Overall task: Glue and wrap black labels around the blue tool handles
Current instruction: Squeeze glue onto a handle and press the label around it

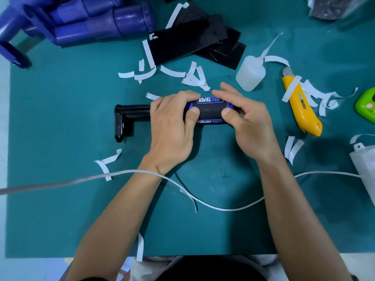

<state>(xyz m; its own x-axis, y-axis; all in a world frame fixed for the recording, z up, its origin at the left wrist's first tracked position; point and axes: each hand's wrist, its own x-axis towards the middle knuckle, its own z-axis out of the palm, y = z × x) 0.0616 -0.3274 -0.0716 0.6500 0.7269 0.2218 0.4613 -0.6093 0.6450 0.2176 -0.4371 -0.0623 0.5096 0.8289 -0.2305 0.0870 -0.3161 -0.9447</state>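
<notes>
A blue tool handle (230, 105) lies across the middle of the green mat, mounted on a black holder (125, 118) that sticks out to the left. A black label (210, 111) with white "PRO TAPER" print is wrapped round the handle. My left hand (172, 126) grips the handle's left part, thumb pressing the label. My right hand (243, 118) grips the right part, thumb on the label and fingers curled over the top. A stack of loose black labels (192, 43) lies behind. More blue handles (91, 21) are piled at the back left.
A clear glue bottle (250, 73) with a long nozzle stands right of the labels. A yellow utility knife (302, 106) lies at the right, a green object (366, 105) at the far right edge. White backing strips (192, 77) litter the mat (60, 118). A white cable (203, 202) runs across the front.
</notes>
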